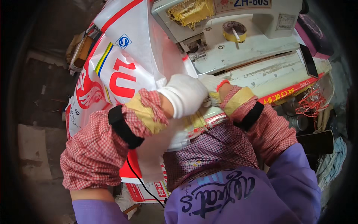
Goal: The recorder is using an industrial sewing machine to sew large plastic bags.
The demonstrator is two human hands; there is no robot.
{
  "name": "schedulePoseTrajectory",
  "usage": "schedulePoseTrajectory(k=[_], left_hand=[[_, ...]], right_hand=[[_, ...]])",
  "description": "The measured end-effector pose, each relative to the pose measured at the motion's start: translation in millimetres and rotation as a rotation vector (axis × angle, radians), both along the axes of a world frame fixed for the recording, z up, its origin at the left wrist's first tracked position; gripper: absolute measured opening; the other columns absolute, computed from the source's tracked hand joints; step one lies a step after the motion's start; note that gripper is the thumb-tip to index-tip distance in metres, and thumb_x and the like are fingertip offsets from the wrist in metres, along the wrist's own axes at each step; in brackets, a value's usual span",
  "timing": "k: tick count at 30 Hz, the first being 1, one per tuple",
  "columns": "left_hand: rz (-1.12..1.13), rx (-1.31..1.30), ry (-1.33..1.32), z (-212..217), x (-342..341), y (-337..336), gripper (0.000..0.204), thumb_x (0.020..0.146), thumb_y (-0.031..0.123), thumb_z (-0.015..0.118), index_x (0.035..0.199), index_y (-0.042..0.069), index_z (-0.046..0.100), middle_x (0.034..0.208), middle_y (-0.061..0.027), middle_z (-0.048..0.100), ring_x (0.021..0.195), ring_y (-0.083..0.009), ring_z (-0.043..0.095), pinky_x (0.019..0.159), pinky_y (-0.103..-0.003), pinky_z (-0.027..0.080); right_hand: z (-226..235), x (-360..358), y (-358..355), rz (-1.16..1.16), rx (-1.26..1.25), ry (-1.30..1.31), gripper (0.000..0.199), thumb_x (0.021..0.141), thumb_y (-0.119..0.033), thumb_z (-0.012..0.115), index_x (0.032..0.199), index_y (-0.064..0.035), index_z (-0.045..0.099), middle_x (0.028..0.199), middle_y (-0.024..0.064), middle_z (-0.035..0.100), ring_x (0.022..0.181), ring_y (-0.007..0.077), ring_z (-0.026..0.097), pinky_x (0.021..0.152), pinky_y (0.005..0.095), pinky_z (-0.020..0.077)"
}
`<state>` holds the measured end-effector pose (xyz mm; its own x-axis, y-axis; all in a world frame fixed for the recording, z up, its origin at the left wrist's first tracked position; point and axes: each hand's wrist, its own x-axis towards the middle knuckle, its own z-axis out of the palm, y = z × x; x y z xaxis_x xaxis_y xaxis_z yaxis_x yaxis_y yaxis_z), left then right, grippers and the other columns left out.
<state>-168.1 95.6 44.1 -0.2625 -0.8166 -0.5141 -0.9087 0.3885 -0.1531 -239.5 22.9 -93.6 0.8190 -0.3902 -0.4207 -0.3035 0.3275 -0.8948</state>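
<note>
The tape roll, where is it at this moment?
In the head view, the tape roll lies right of top centre, on the sewing machine's bed, left of its upright column.

Left hand [186, 95], right hand [210, 83]: that's two, both gloved! Two checked sleeve covers [93, 145], two black bands [125, 128]! One sewing machine [261, 28], one tape roll [242, 36], one purple top [238, 194]; and sacks [121, 80]? At least one, exact number unclear!
</note>
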Motion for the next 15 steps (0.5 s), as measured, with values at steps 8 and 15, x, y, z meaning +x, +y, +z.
schedulePoseTrajectory(k=[8,15], left_hand=[[0.195,-0.467,-0.181,-38,110,-67,0.015,0.074,0.017,0.054,0.076,0.008,0.066,0.077,-0.0121,0.064,0.076,-0.0292,0.063,0.064,-0.038,0.05],[-0.047,-0.205,-0.114,23,106,37,0.013,0.07,0.013,0.054,0.074,0.008,0.065,0.064,-0.0086,0.06,0.056,-0.0281,0.057,0.054,-0.039,0.046]], right_hand=[[57,0,27,-0.153,0.246,0.168,0.021,0.08,-0.029,0.054,0.083,-0.0085,0.06,0.053,0.0038,0.047,0.04,0.0144,0.038,0.033,0.0283,0.0324],[52,10,31,-0.185,-0.952,-0.002,0.049,0.077,-0.028,0.058,0.12,-0.0058,0.048,0.088,0.0158,0.06,0.085,0.0332,0.058,0.075,0.0373,0.0465]])
